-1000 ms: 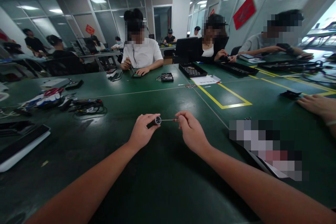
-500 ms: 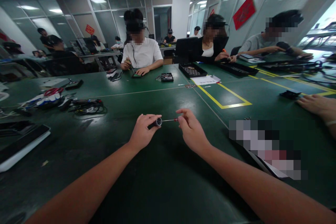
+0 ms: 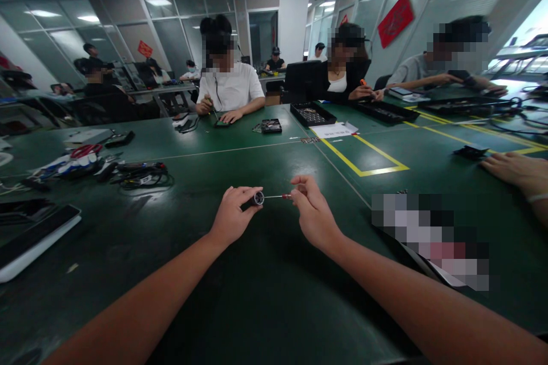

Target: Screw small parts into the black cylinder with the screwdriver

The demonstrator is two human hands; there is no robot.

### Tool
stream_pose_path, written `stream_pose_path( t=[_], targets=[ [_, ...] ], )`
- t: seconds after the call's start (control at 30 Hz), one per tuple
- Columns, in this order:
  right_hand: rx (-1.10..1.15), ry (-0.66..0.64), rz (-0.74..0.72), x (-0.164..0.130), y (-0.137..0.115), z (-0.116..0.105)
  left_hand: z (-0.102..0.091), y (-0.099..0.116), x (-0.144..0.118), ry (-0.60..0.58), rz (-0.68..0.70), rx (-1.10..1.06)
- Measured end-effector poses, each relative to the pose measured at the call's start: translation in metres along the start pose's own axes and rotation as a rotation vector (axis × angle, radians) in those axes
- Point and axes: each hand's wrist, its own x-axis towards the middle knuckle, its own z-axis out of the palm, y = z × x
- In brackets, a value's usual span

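Cables (image 3: 143, 174) far left; tray (image 3: 312, 114) beyond hands

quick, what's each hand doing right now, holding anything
Left hand: closed on the dark screwdriver handle.
Right hand: fingers pinched on the thin bit that sticks out of the handle.

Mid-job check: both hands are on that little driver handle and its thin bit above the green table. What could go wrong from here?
1. The thin bit is pinched only by the right hand at its red end; it could slip free and roll across the green table.
2. The left hand grips the dark handle by fingertips alone, so a push along the bit may twist it out of line.
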Motion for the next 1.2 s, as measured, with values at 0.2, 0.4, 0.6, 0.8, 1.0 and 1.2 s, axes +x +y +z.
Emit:
stream_pose_path(
  t=[0.2, 0.4, 0.6, 0.8, 1.0, 1.2],
  targets=[
    [-0.127, -0.019, -0.003, 0.0, -0.009, -0.001, 0.001, -0.001, 0.0, -0.002, -0.002, 0.003],
    [0.004, 0.032, 0.062, 0.003, -0.001, 0.003, 0.0, -0.003, 0.0, 0.012, -0.008, 0.005],
    [0.197, 0.091, 0.096, 0.008, 0.003, 0.006, 0.0, -0.002, 0.001, 0.017, -0.009, 0.002],
    [0.591, 0.112, 0.473, 0.015, 0.015, 0.009, -0.007, 0.009, 0.001, 0.029, 0.116, 0.136],
    [0.565, 0.201, 0.417, 0.016, 0.018, 0.009, -0.003, 0.003, 0.001, -0.01, 0.027, 0.124],
    [0.45, 0.228, 0.269, 0.014, 0.017, 0.01, -0.002, 0.002, 0.0, -0.016, 0.02, 0.105]
  ],
)
